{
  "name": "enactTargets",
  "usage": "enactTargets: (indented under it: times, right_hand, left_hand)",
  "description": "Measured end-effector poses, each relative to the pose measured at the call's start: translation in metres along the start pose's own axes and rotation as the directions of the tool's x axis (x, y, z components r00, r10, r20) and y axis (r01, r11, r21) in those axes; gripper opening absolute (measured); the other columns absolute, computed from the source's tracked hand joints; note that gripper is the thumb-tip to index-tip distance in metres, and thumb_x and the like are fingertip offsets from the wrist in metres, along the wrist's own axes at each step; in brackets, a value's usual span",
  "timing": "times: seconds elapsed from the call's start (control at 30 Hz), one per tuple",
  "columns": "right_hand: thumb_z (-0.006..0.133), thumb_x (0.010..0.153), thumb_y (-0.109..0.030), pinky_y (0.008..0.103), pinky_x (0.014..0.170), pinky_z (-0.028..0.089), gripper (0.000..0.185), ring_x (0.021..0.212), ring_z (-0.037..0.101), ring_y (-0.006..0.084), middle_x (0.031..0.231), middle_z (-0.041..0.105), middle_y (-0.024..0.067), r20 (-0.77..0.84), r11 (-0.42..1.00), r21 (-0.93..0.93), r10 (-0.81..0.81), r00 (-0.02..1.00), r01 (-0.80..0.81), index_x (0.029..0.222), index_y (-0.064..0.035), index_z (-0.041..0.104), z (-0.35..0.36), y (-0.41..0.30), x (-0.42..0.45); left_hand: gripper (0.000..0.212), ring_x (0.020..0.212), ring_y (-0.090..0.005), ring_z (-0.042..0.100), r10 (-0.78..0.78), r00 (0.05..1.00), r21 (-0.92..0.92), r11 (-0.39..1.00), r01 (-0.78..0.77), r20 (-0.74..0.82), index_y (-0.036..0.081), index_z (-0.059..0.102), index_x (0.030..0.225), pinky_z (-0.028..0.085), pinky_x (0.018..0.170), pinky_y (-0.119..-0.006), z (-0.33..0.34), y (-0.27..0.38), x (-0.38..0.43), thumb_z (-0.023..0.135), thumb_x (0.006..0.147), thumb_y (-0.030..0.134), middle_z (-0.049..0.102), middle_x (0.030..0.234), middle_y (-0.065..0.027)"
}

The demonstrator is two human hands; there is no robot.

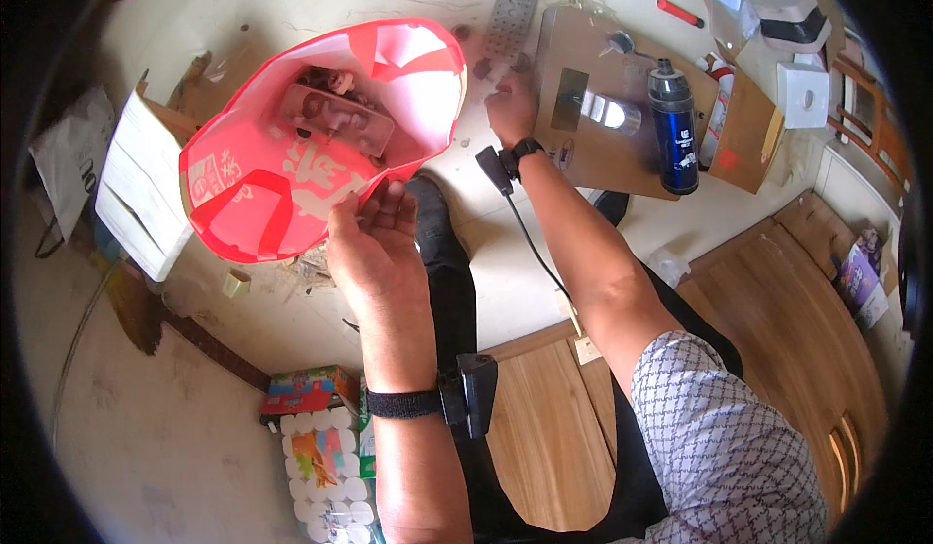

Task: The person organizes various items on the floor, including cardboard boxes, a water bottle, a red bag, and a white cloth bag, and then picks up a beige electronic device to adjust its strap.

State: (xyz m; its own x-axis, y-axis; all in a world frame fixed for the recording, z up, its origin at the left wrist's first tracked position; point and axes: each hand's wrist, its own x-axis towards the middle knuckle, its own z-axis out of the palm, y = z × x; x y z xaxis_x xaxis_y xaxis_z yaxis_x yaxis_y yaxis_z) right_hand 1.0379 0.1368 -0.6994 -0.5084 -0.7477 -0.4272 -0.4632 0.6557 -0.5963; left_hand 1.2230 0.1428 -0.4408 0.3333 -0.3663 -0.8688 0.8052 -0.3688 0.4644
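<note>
My left hand (375, 252) pinches the near rim of a red non-woven tote bag (321, 169) with pale printed characters. The bag gapes toward me, and inside it lies a clear plastic box (339, 118) with dark and pale items around it. My right hand (512, 110) is down at the littered floor, right of the bag and beside a flat cardboard box (605, 107). Its fingertips are at small pale and dark bits; whether they grip any is too blurred to tell. Just beyond them lies a grey perforated strip (510, 16).
A blue bottle (674, 132) stands at the cardboard box's right. Beyond are an open carton (743, 129) and a red marker-like stick (679, 13). White boards (138, 187) and a broom head (135, 307) are at left. A wrapped pack of paper rolls (321, 464) lies near my left forearm.
</note>
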Motion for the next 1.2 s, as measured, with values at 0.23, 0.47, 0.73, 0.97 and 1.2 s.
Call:
enactTargets:
  times: [0.23, 0.47, 0.73, 0.97, 1.2]
  right_hand:
    - [0.076, 0.070, -0.032, 0.0447, 0.082, 0.049, 0.049, 0.094, 0.063, 0.0386, 0.098, 0.066, 0.0209, -0.013, 0.998, -0.047, 0.036, 0.999, -0.037, 0.103, -0.0012, 0.059, 0.023, 0.000, 0.046]
    - [0.072, 0.069, -0.026, 0.0419, 0.075, 0.050, 0.036, 0.081, 0.065, 0.0343, 0.087, 0.068, 0.0158, 0.099, 0.999, 0.013, 0.045, 0.994, -0.046, 0.096, -0.0043, 0.064, 0.001, -0.017, 0.029]
    - [0.071, 0.076, -0.017, 0.0282, 0.046, 0.048, 0.026, 0.064, 0.060, 0.0136, 0.079, 0.063, 0.0065, 0.426, 0.878, 0.268, 0.262, 0.866, -0.397, 0.092, -0.0002, 0.060, -0.053, -0.022, -0.004]
    - [0.061, 0.081, -0.015, 0.0382, 0.049, 0.054, 0.020, 0.065, 0.063, 0.0208, 0.082, 0.062, 0.0109, 0.379, 0.828, 0.376, 0.274, 0.884, -0.417, 0.094, -0.0003, 0.058, -0.030, 0.005, -0.002]
    - [0.069, 0.071, -0.016, 0.0420, 0.076, 0.051, 0.022, 0.088, 0.063, 0.0344, 0.092, 0.064, 0.0182, 0.005, 0.997, 0.052, 0.057, 0.998, -0.058, 0.089, -0.0035, 0.063, 0.005, 0.030, 0.017]
  left_hand:
    - [0.018, 0.082, -0.0218, 0.059, -0.019, 1.000, 0.011, 1.000, 0.019, 0.006, 0.001, 0.055, 0.102, 0.052, 0.076, -0.036, 0.006, -0.002, -0.001, 0.054, 0.088, 0.011, 0.059, 0.091, -0.0090]
    - [0.018, 0.081, -0.0222, 0.059, -0.001, 1.000, 0.011, 1.000, 0.001, -0.002, 0.001, 0.054, 0.104, 0.052, 0.076, -0.036, 0.005, -0.001, 0.001, 0.052, 0.088, 0.011, 0.059, 0.091, -0.0096]
    - [0.017, 0.081, -0.0236, 0.061, 0.014, 1.000, 0.035, 0.999, -0.013, -0.010, -0.001, 0.053, 0.094, 0.051, 0.074, -0.037, 0.000, -0.003, 0.002, 0.047, 0.090, 0.014, 0.059, 0.089, -0.0115]
    - [0.016, 0.081, -0.0246, 0.062, -0.006, 1.000, 0.004, 1.000, 0.006, 0.028, 0.000, 0.056, 0.098, 0.053, 0.077, -0.039, -0.001, -0.003, 0.003, 0.049, 0.089, 0.011, 0.062, 0.090, -0.0109]
    - [0.015, 0.080, -0.0237, 0.061, -0.020, 0.998, -0.058, 0.998, 0.024, 0.065, 0.003, 0.053, 0.088, 0.054, 0.074, -0.036, -0.011, 0.007, 0.018, 0.051, 0.092, 0.018, 0.061, 0.087, -0.0112]
